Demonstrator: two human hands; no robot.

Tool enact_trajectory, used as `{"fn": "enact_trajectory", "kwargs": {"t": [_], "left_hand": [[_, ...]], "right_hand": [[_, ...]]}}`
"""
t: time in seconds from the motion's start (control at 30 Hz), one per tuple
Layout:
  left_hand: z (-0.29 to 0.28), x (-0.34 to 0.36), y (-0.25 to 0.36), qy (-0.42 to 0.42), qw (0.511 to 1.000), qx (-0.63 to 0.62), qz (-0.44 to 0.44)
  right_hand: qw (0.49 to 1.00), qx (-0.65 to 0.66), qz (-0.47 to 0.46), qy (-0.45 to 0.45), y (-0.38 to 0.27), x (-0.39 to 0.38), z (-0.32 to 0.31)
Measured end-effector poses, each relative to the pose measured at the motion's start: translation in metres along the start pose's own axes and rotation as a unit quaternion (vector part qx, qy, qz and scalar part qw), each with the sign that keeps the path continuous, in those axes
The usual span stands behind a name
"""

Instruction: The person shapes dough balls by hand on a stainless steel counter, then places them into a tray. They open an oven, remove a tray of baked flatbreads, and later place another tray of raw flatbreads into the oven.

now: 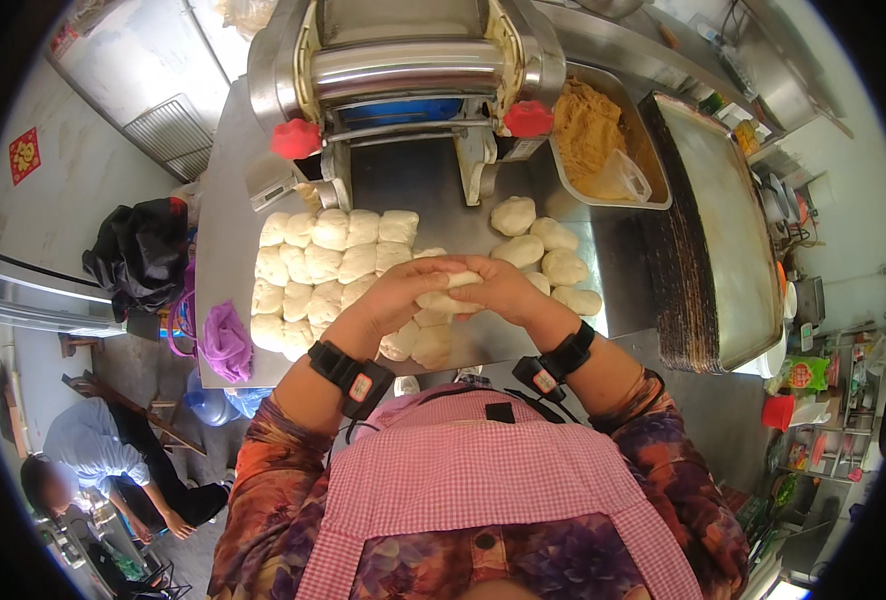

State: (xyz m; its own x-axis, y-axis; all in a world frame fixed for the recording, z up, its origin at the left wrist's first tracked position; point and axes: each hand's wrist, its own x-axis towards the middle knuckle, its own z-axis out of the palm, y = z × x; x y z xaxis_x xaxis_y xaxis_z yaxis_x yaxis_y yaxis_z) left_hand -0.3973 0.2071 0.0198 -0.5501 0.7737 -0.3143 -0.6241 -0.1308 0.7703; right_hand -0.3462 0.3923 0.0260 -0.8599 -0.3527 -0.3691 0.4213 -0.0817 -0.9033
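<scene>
Between my two hands is a piece of pale dough, held over the near part of the steel table. My left hand wraps one side of it and my right hand the other, with both thumbs pressed on top and the fingertips meeting. To the left sits a block of dough portions packed in rows, touching each other; some near ones are partly hidden under my hands. On the right lies a loose group of smoother, rounded dough pieces, several in number.
A dough roller machine with red knobs stands at the table's far side. Right of it is a metal pan of brown crumbly filling with a clear scoop. Stacked baking trays stand far right; a purple cloth lies left. A person bends at lower left.
</scene>
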Motion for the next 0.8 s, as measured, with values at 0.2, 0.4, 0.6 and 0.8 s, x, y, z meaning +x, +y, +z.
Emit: {"fn": "enact_trajectory", "kwargs": {"t": [0.2, 0.4, 0.6, 0.8], "left_hand": [[-0.004, 0.017, 0.000, 0.050, 0.994, 0.025, 0.097], [-0.040, 0.002, 0.011, 0.048, 0.987, -0.080, 0.130], [-0.058, -0.031, 0.000, 0.059, 0.973, -0.161, 0.155], [-0.062, -0.049, -0.003, 0.072, 0.971, -0.172, 0.149]], "right_hand": [[0.970, -0.157, -0.131, 0.129, 0.014, 0.023, -0.044], [0.759, -0.626, -0.157, 0.083, 0.031, 0.045, -0.083], [0.948, -0.259, -0.146, 0.115, 0.028, 0.079, -0.059], [0.899, -0.431, 0.019, 0.077, 0.022, 0.097, -0.024]]}}
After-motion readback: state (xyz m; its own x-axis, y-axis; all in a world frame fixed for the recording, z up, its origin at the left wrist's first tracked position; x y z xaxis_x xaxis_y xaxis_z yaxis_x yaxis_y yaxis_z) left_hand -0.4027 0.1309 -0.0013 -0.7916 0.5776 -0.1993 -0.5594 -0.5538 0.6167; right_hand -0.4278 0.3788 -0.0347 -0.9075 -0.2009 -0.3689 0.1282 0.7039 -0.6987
